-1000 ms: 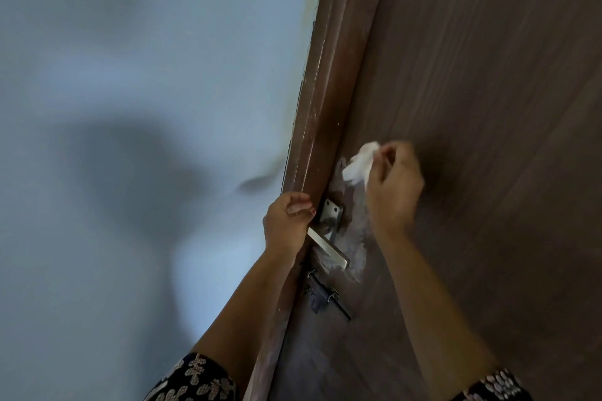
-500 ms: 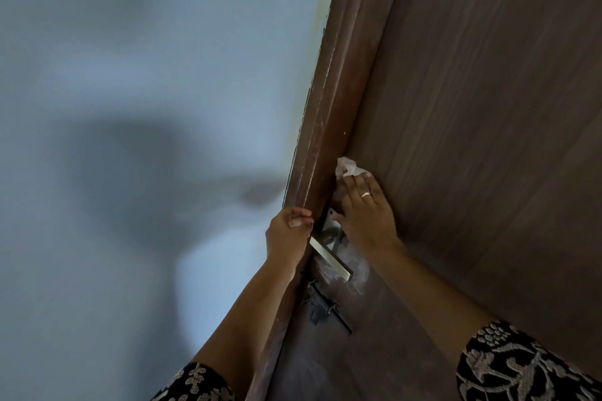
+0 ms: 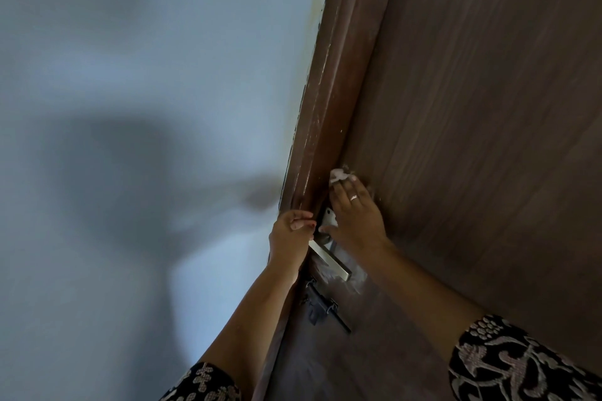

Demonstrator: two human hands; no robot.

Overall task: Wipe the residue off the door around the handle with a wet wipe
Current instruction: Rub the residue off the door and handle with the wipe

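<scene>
The person stands close to the brown wooden door (image 3: 472, 107), both arms raised toward its lever handle (image 3: 330, 259). The right hand (image 3: 353, 215) lies flat on the door face just above the handle, fingers straight and together, pressing the white wet wipe (image 3: 340, 175) against the wood. The wipe is crumpled under the fingertips, and only a bunch of it peeks out past them, right beside the door edge (image 3: 329, 107). A ring (image 3: 354, 197) shows on one finger, and the thumb reaches down to the metal handle plate (image 3: 327, 220). The left hand (image 3: 291, 233) grips the door edge level with that plate, its fingers curled round the edge. A pale, chalky residue (image 3: 356, 273) smears the wood around the free end of the handle. Below the handle sits a dark sliding bolt (image 3: 321, 303). To the left is a pale blue wall (image 3: 130, 75) with soft shadows across it. Black patterned sleeves (image 3: 521, 361) cover both upper arms.
</scene>
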